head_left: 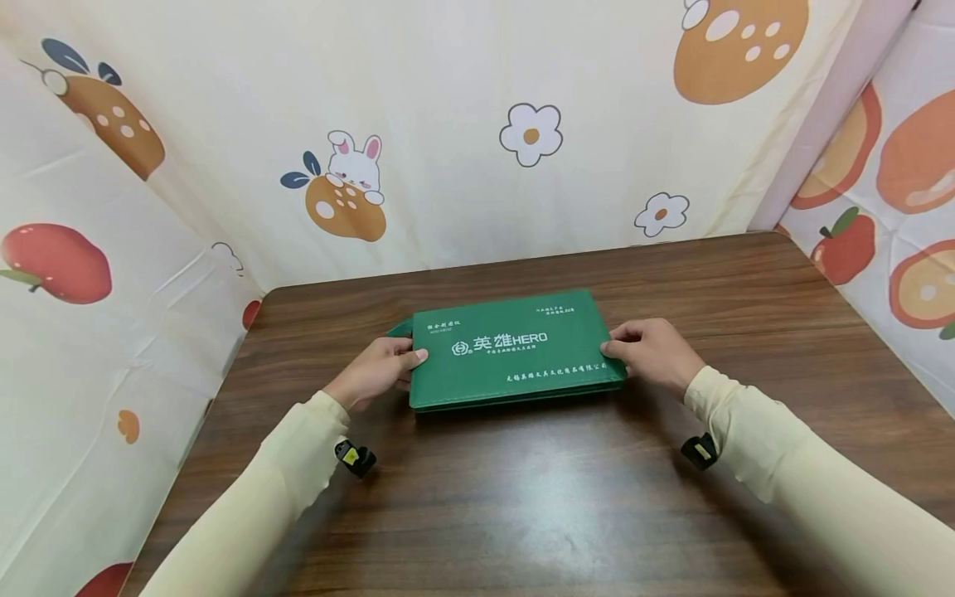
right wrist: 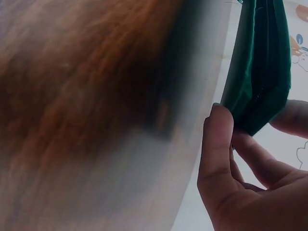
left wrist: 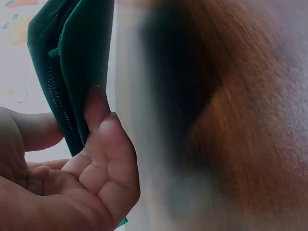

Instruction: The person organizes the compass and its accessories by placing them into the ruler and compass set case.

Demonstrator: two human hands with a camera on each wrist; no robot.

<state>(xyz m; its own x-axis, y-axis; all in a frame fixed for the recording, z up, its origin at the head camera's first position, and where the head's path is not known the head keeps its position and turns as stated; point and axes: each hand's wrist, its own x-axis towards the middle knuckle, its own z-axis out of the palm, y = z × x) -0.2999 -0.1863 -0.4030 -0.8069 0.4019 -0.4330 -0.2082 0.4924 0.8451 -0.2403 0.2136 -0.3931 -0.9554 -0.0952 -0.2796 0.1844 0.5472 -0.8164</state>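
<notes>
A flat green zippered case (head_left: pixel 515 352) with white HERO lettering on its cover is held between both hands, face up over the table. My left hand (head_left: pixel 376 369) grips its left end, thumb on top and fingers underneath. The right end is pinched by my right hand (head_left: pixel 652 352) in the same way. In the left wrist view the case's dark zipper (left wrist: pixel 58 96) runs along the edge between thumb and fingers. In the right wrist view the fingers (right wrist: pixel 219 139) press the underside near a corner.
The brown wood-grain table (head_left: pixel 522 506) spreads around the case. A patterned curtain (head_left: pixel 448 108) hangs behind it, and further printed cloth (head_left: pixel 888 174) closes off the right side. Small black devices (head_left: pixel 354 458) sit at both wrists.
</notes>
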